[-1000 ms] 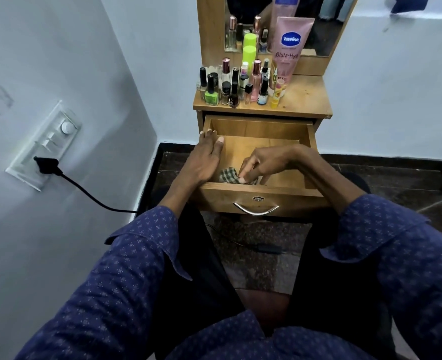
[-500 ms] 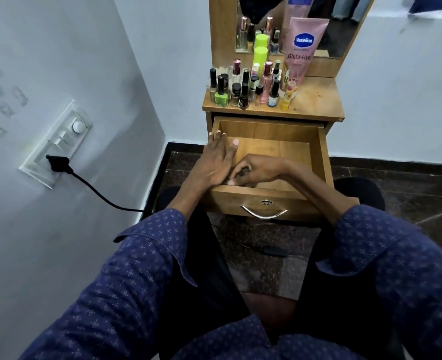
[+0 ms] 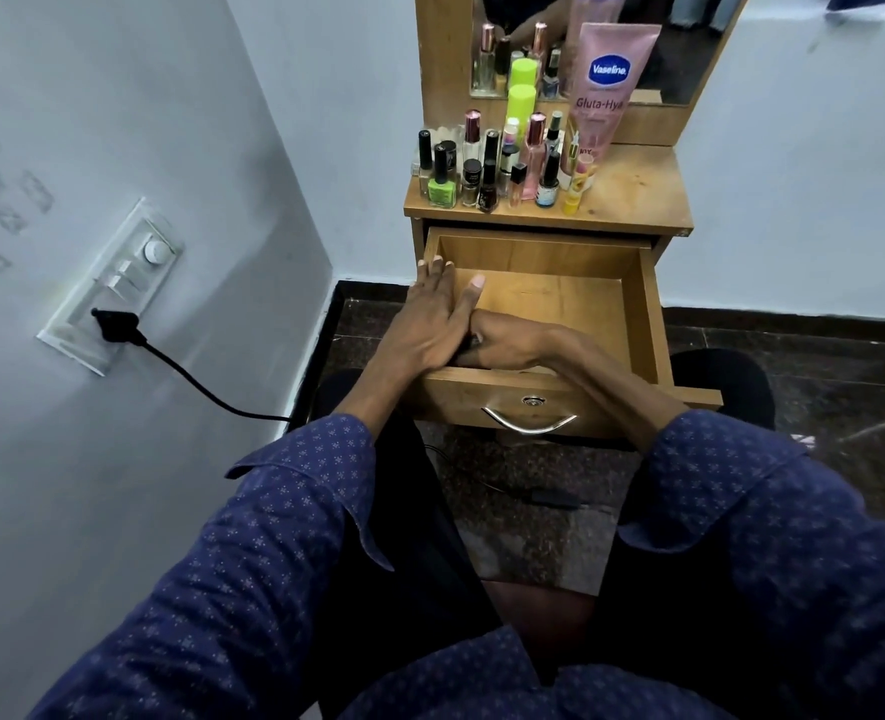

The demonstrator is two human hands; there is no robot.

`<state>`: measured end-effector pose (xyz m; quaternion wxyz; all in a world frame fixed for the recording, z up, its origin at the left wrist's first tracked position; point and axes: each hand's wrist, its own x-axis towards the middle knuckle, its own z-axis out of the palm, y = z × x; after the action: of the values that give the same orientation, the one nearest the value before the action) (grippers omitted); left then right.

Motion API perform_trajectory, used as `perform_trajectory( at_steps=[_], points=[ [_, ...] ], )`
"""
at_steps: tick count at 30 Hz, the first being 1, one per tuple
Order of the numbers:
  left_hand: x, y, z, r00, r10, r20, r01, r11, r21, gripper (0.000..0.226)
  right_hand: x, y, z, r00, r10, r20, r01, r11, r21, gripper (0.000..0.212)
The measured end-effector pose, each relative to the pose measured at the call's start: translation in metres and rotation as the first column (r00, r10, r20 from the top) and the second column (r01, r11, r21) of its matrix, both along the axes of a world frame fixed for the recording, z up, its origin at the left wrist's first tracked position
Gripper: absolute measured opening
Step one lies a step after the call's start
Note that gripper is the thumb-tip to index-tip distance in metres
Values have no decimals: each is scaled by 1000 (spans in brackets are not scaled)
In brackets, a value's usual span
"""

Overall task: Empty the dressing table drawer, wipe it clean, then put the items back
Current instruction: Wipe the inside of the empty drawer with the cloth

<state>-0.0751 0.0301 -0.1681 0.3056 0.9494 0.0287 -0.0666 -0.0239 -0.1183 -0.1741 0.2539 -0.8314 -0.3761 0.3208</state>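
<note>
The wooden drawer (image 3: 649, 314) of the dressing table stands pulled out, and the part of its floor that shows is bare. My left hand (image 3: 430, 324) rests flat on the drawer's left wall, fingers straight and pointing away from me. My right hand (image 3: 510, 346) is down inside the drawer at the front left corner. Its fingers are tucked behind the left hand, over a cloth (image 3: 473, 339) of which only a dark scrap shows.
Several nail polish and perfume bottles (image 3: 487, 174) and a pink Vaseline tube (image 3: 606, 85) stand on the tabletop (image 3: 637, 194) below the mirror (image 3: 689, 44). A wall socket with a black plug (image 3: 112, 324) is at left. A cable (image 3: 549, 496) lies on the floor under the drawer handle (image 3: 528, 423).
My right hand has slid the cloth leftward along the drawer's front until it went behind my left hand. The left hand has stayed on the drawer's left wall.
</note>
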Motion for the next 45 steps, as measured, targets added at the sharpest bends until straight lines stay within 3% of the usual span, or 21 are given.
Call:
perform_trajectory(
  at_steps=[3, 6, 11, 15, 17, 19, 21, 26, 31, 34, 37, 39, 42, 45],
  points=[
    [0, -1, -1, 1000, -7, -9, 7, 1000, 29, 84, 12, -36, 11, 991, 58, -122, -56, 998, 18, 16],
    [-1, -1, 1, 1000, -6, -14, 7, 999, 38, 83, 24, -66, 21, 985, 49, -165, -68, 992, -106, 21],
    [-2, -3, 3, 1000, -1, -16, 2, 998, 63, 81, 22, -32, 24, 990, 129, -63, -136, 983, -126, 14],
    [-1, -1, 2, 1000, 20, 9, -20, 1000, 18, 79, 10, 13, -6, 998, -28, 53, 32, 997, -76, 29],
    [0, 0, 0, 1000, 19, 14, -19, 1000, 22, 79, 11, 12, -8, 1000, -21, 14, 22, 998, -53, 25],
    [0, 0, -2, 1000, -2, 6, 1, 1000, 30, 79, 15, -11, 0, 992, 32, -119, -36, 999, -34, 7],
    [1, 1, -2, 1000, -3, 3, 3, 1000, 27, 79, 23, -42, 6, 977, 40, -209, -52, 997, -49, 11],
    [0, 1, -2, 1000, 2, 0, -2, 1000, 17, 76, 28, -102, 4, 992, -106, -64, 93, 979, -183, 17],
    [0, -1, -2, 1000, 6, 2, -6, 1000, 17, 78, 20, -65, 14, 996, -92, 1, 84, 907, -412, 23],
    [0, -1, -1, 1000, 16, -3, -16, 1000, 4, 78, 13, -10, 4, 998, -46, -32, 34, 952, -304, 25],
    [0, -1, 0, 1000, 14, -3, -14, 1000, -8, 76, 24, 22, -44, 996, -34, -78, 13, 966, -256, 52],
    [0, -1, 0, 1000, 16, 0, -16, 1000, -10, 76, 23, 23, -47, 993, -21, -119, -10, 967, -254, 49],
    [0, 1, -1, 1000, 6, -1, -6, 1000, 4, 76, 9, 5, 3, 990, -67, -124, 21, 940, -341, 28],
    [-1, 1, -3, 1000, -9, -1, 9, 1000, 23, 76, 18, -33, 12, 993, -106, -51, 61, 836, -545, 33]
  ],
)
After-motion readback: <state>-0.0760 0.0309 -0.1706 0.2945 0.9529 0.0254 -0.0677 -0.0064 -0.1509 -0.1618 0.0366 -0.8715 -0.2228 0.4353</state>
